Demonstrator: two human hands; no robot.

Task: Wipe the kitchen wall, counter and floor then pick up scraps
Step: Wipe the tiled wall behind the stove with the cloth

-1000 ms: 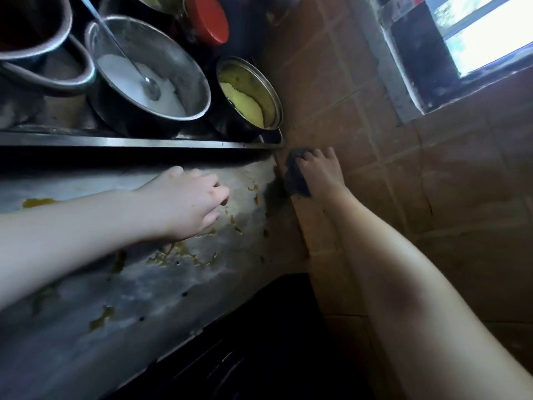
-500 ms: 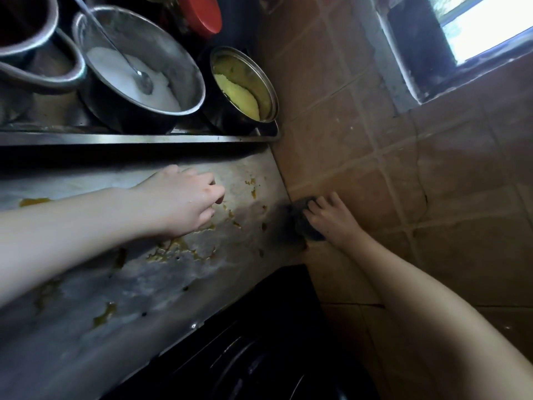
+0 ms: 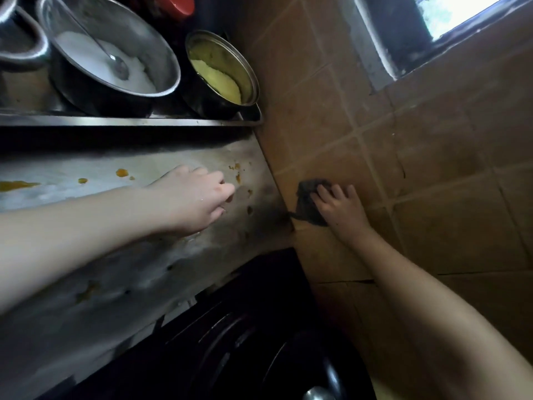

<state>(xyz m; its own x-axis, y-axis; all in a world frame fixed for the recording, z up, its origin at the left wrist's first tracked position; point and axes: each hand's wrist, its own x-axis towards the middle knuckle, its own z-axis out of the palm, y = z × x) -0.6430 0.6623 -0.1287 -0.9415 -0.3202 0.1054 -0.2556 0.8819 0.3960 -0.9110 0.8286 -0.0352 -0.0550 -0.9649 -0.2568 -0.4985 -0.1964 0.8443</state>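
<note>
Cloth [image 3: 308, 210] lies beneath the right fingers [image 3: 337, 192], against wall [image 3: 438, 168].

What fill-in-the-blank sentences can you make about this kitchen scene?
1. The right hand presses a dark cloth against the tiled ____.
2. The spoon stands in the big pot holding something ____.
3. The orange stains lie on the ____ near the left hand.
Missing words: wall; white; counter.

Brown tiled wall [image 3: 432, 174], bright window [image 3: 461, 13] at upper right, steel shelf [image 3: 115, 121] on the left, dim room
</note>
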